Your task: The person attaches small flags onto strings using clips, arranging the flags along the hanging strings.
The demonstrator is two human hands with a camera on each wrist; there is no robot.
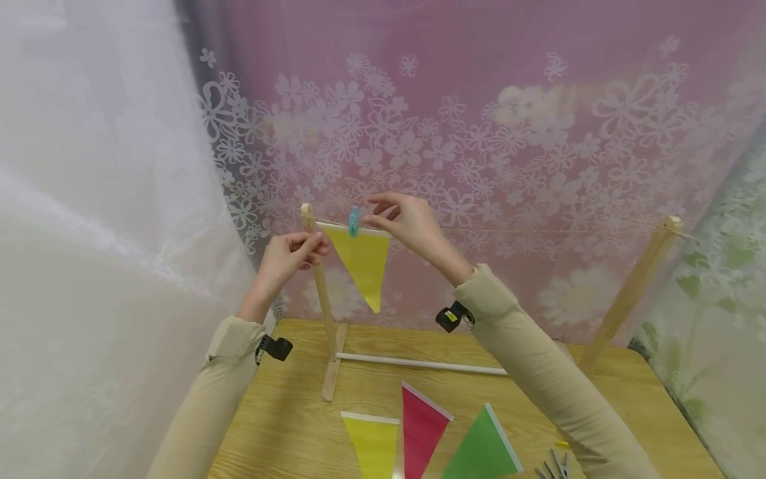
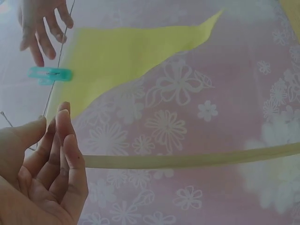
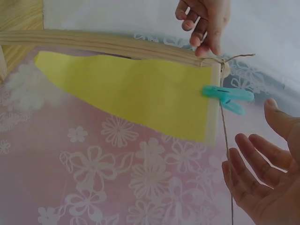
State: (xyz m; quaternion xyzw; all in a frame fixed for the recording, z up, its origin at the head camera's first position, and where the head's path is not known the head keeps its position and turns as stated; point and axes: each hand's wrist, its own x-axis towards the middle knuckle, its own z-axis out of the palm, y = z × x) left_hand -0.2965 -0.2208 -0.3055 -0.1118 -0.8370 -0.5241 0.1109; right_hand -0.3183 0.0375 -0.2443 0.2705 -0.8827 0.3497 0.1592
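Observation:
A yellow triangular pennant (image 1: 362,259) with a white top edge hangs from a twine (image 3: 225,131). One turquoise clothespin (image 3: 225,93) clips that edge to the twine. My left hand (image 1: 296,253) is by the pennant's left corner, fingers loosely bent; in the right wrist view its fingertips (image 3: 214,47) appear just apart from the corner. My right hand (image 1: 407,223) is just right of the clothespin, its thumb and fingers spread and nothing between them. In the right wrist view, the fingers of my right hand (image 3: 267,173) are near the twine, apart from the clothespin.
The twine runs between a left wooden post (image 1: 323,299) and a right wooden post (image 1: 637,293). A white rod (image 1: 419,364) lies low between them. On the table (image 1: 287,399) lie yellow (image 1: 374,439), red (image 1: 421,426) and green (image 1: 485,446) pennants, with grey clothespins (image 1: 556,466) nearby.

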